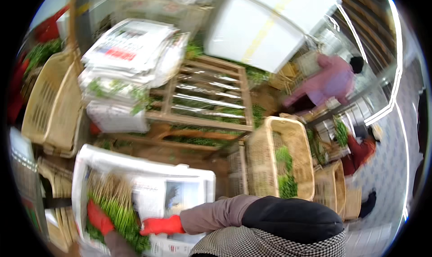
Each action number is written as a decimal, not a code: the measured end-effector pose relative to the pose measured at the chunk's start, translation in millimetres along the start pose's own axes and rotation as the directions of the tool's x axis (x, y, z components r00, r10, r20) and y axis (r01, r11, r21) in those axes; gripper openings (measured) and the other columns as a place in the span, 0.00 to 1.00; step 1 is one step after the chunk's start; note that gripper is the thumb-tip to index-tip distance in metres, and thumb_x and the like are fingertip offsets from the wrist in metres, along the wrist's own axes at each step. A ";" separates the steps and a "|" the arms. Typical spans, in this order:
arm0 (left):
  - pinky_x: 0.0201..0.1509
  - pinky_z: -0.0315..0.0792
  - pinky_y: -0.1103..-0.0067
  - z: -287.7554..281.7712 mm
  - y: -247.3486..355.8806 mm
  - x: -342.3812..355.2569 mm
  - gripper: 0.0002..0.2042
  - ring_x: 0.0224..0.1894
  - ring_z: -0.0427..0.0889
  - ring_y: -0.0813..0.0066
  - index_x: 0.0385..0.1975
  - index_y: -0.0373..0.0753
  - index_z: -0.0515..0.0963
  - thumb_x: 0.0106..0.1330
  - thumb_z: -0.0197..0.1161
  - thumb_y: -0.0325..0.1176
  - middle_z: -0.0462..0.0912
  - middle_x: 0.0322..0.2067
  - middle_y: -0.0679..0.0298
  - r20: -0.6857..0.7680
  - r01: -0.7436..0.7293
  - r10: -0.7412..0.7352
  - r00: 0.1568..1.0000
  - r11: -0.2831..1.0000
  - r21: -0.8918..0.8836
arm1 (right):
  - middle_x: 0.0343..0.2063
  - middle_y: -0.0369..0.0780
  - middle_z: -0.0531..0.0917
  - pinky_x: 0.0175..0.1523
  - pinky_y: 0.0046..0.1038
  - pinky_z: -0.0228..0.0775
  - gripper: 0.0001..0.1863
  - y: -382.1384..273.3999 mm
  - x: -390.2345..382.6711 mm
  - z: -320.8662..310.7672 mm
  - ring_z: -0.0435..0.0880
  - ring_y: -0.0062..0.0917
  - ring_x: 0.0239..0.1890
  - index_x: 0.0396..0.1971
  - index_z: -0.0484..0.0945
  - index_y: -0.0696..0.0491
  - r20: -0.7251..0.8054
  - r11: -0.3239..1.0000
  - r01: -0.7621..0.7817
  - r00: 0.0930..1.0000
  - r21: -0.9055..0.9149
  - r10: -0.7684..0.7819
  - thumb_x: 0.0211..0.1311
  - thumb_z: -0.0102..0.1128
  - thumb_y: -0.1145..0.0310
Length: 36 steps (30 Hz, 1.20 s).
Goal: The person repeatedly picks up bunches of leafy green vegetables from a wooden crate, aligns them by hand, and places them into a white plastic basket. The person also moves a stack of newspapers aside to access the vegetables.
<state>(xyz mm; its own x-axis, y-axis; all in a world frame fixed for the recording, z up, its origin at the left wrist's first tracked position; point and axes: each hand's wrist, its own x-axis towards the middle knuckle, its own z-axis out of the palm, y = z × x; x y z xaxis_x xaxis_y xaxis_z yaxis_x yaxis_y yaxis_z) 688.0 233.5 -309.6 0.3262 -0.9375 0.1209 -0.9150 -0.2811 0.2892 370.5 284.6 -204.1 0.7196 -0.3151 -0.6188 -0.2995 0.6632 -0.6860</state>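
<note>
Left hand (100, 217) and right hand (164, 225) wear red, stems (114, 210) bright green, the garment (252, 244) black-and-white checked.

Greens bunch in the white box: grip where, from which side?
Probably the green stalks, mid-bunch, one hand from each side: they run close together between the brown ends, farther off, and the leaves, nearer. The left hand lies over the left side; the right hand is beside the right.
</note>
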 end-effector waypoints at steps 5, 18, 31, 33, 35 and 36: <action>0.63 0.67 0.67 17.5 -22.3 0.6 0.20 0.61 0.73 0.54 0.62 0.38 0.70 0.75 0.48 0.38 0.73 0.60 0.49 0.151 0.166 -0.115 0.982 0.905 -0.392 | 0.53 0.42 0.78 0.54 0.29 0.71 0.34 41.3 -148.4 -84.2 0.78 0.27 0.53 0.64 0.64 0.59 -0.155 0.959 0.068 0.988 0.273 -0.026 0.64 0.59 0.54; 0.65 0.65 0.73 20.1 469.8 -164.6 0.22 0.58 0.75 0.65 0.62 0.36 0.71 0.67 0.52 0.23 0.77 0.57 0.57 0.031 -0.318 0.424 0.905 0.723 -0.613 | 0.38 0.44 0.85 0.46 0.27 0.75 0.21 381.5 -474.9 -250.0 0.83 0.26 0.37 0.54 0.72 0.63 -0.936 0.563 0.826 -0.193 0.007 0.296 0.63 0.58 0.71; 0.61 0.71 0.64 68.0 806.5 -378.5 0.19 0.57 0.77 0.53 0.48 0.38 0.80 0.54 0.65 0.21 0.81 0.51 0.55 0.252 -0.626 0.877 -0.410 -0.069 -0.777 | 0.41 0.44 0.85 0.51 0.31 0.74 0.21 534.0 -417.4 -215.9 0.84 0.33 0.44 0.51 0.79 0.54 -0.823 0.586 0.704 -0.005 0.400 0.568 0.59 0.63 0.62; 0.60 0.71 0.63 118.2 847.3 -388.2 0.20 0.57 0.76 0.53 0.50 0.37 0.78 0.55 0.65 0.24 0.80 0.51 0.54 0.225 -0.604 0.827 -0.516 -0.164 -0.780 | 0.42 0.45 0.85 0.52 0.33 0.74 0.21 540.1 -435.4 -236.6 0.84 0.37 0.45 0.51 0.79 0.54 -0.784 0.680 0.651 -0.205 0.337 0.585 0.58 0.63 0.61; 0.61 0.70 0.64 175.5 893.3 -408.7 0.22 0.58 0.75 0.52 0.53 0.38 0.76 0.56 0.65 0.25 0.80 0.52 0.55 0.191 -0.559 0.773 -0.604 -0.241 -0.793 | 0.47 0.49 0.83 0.55 0.37 0.72 0.29 548.1 -462.5 -265.3 0.81 0.42 0.50 0.56 0.74 0.55 -0.760 0.763 0.534 -0.303 0.365 0.575 0.56 0.65 0.58; 0.63 0.69 0.65 204.9 919.0 -421.3 0.23 0.60 0.74 0.51 0.55 0.39 0.75 0.56 0.65 0.25 0.79 0.53 0.55 0.152 -0.520 0.735 -0.661 -0.302 -0.799 | 0.50 0.50 0.80 0.58 0.38 0.70 0.32 552.0 -478.1 -283.3 0.78 0.43 0.53 0.58 0.72 0.57 -0.769 0.828 0.419 -0.360 0.372 0.528 0.56 0.65 0.57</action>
<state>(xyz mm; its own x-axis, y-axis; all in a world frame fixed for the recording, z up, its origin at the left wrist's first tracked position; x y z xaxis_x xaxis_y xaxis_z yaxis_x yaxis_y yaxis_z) -338.9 328.2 -289.3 -0.9240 0.3823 -0.0116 0.2968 0.7359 0.6085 -316.4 609.0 -395.4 -0.8991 -0.0581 -0.4339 0.2872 0.6697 -0.6848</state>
